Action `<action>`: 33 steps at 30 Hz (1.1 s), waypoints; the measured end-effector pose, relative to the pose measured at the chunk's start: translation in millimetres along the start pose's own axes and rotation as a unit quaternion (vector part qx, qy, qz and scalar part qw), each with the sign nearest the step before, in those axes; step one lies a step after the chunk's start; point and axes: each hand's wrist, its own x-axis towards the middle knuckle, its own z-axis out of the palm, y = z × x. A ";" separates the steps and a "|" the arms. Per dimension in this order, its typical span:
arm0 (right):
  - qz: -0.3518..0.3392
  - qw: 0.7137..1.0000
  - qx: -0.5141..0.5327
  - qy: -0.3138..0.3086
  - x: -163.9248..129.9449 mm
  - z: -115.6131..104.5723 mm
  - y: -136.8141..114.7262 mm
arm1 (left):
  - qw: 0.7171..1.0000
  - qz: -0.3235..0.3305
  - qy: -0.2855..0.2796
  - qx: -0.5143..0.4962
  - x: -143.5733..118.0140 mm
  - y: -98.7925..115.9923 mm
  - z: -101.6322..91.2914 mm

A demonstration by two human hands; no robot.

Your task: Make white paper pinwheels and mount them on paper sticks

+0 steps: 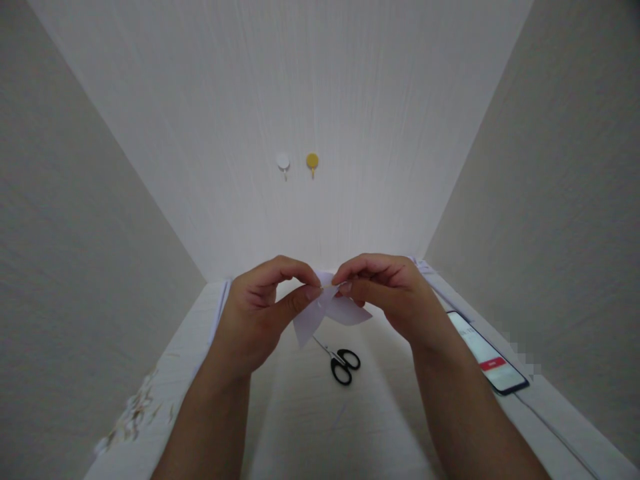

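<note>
A: Forearms enter at the bottom edge, elbows cut off. Hand status?

B: Left hand (260,320) and right hand (390,293) both pinch a white paper piece (325,313) between thumb and fingertips, held above the white table (310,427). Its upper part is hidden behind the fingers.

A: Beyond them?

B: Black-handled scissors (341,363), blade tips hidden by the paper; a smartphone (487,353) at right, its text illegible; two wall hooks (297,162).

place: looking like a room in a home | walls: plain pale textured wallpaper closing in on three sides | wall fittings: white hook (283,162) and yellow hook (312,161) sticking side by side | tabletop (310,413): white, carrying black-handled scissors (341,363) and a lit phone (487,352), cable trailing
</note>
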 end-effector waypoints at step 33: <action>-0.022 0.999 -0.031 0.013 0.0 3.2 -1.6 | 1.000 -0.007 -0.004 -0.011 0.8 1.9 3.7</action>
